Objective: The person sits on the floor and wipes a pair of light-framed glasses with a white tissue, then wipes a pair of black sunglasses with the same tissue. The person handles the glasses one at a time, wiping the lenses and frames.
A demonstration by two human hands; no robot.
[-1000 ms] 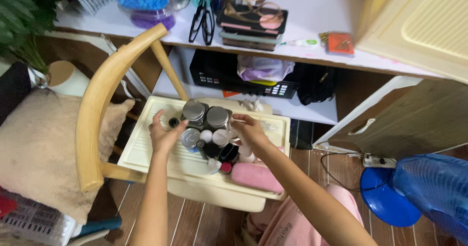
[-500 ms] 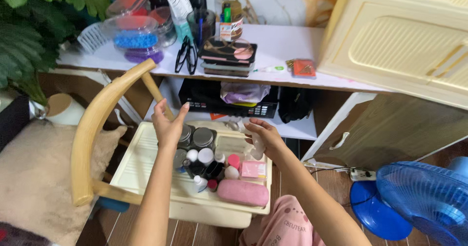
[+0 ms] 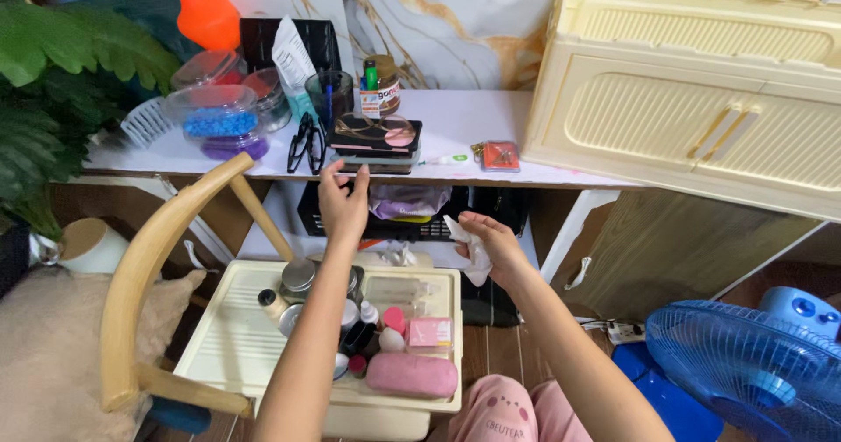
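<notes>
White shelf (image 3: 455,131), right hand (image 3: 491,242) fingers clutching crumpled white tissue (image 3: 469,251), left hand (image 3: 343,204) fingers spread

Upper left of the frame: green plant (image 3: 53,83). Upper right: cream cabinet (image 3: 701,100) on the desk (image 3: 455,127). Lower right: blue fan (image 3: 745,367). Lower left: wooden chair (image 3: 149,267) with beige cushion (image 3: 44,354).

left hand (image 3: 343,207): bare, no ring or watch seen
right hand (image 3: 491,242): bare, no ring or band seen
forearms: bare, no sleeves
trousers (image 3: 517,411): pink fabric, small dark dots, dark printed lettering near knee
</notes>
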